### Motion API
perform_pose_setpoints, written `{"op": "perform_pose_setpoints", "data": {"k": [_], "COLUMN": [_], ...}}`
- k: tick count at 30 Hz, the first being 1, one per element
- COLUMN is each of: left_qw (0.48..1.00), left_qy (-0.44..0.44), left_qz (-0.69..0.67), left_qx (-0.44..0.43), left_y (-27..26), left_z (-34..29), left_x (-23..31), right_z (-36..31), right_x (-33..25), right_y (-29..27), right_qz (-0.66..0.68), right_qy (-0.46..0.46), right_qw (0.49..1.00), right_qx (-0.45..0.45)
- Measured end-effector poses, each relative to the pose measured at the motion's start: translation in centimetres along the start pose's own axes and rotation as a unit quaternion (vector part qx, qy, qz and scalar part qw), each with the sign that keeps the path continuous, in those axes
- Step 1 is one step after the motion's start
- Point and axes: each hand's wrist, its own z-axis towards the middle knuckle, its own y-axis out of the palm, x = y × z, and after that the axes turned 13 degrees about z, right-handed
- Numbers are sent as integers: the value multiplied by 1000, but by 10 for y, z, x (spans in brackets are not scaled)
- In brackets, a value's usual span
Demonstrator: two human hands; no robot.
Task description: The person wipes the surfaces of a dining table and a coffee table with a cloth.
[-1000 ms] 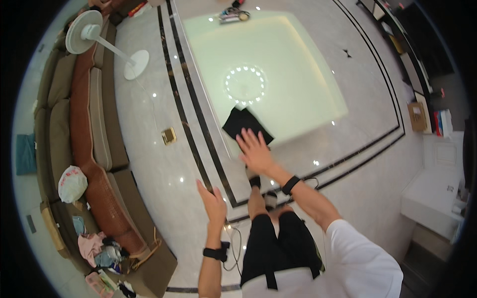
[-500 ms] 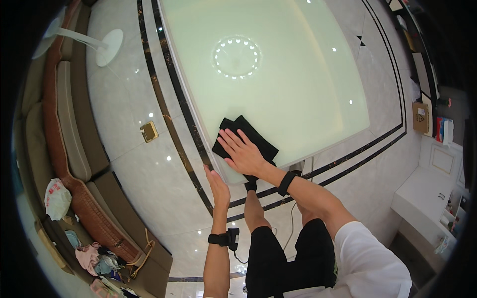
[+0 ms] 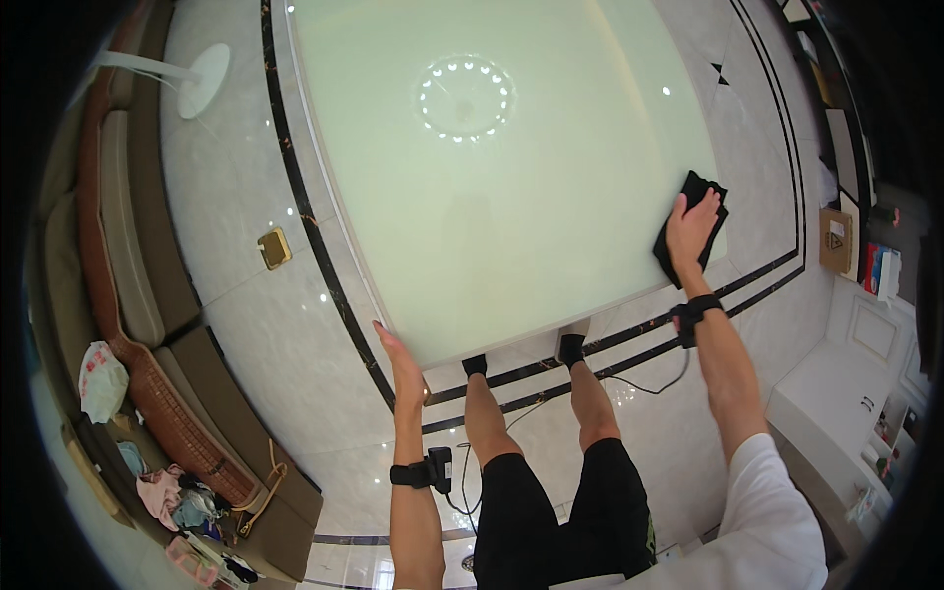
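Observation:
My right hand (image 3: 691, 234) lies on a folded black cloth (image 3: 670, 258), its fingers stretched out and the thumb apart. The cloth rests at the near right edge of a pale green, glossy tabletop (image 3: 551, 246), and part of it is hidden under the hand. My left hand (image 3: 400, 366) is at the table's near left corner, its fingers extended and nothing visible in it. Whether the left hand touches the edge, I cannot tell. Each wrist wears a black band with a small device.
On the left runs a brown sofa (image 3: 187, 369) with a white bag (image 3: 103, 382) and crumpled clothes (image 3: 172, 497). A white stand base (image 3: 205, 81) and a gold floor plate (image 3: 274, 249) are beyond the table's left side. A cable (image 3: 629, 385) hangs near my legs. A white cabinet (image 3: 821, 393) stands right.
My right hand has slid the black cloth from the near left corner across to the table's right edge. My left hand stays by the near left corner. The view has shifted slightly.

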Motion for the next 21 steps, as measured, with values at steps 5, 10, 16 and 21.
{"op": "perform_pose_setpoints", "data": {"k": [5,10,16,21], "left_qw": [998,984,963,935], "left_qy": [-25,-41,-113,49], "left_qz": [-32,-156,-209,260], "left_qx": [-43,-76,131,236], "left_y": [-13,-15,-4,66], "left_z": [-2,5,-5,-30], "left_x": [-3,-18,-21,40], "right_z": [-82,-209,-244,-139], "right_x": [-136,-307,-324,-214], "right_y": [29,28,32,18], "right_qz": [-89,203,264,216], "right_qy": [-172,-366,-384,-329], "right_qw": [972,840,788,851], "right_qx": [-133,-345,-402,-348]}}
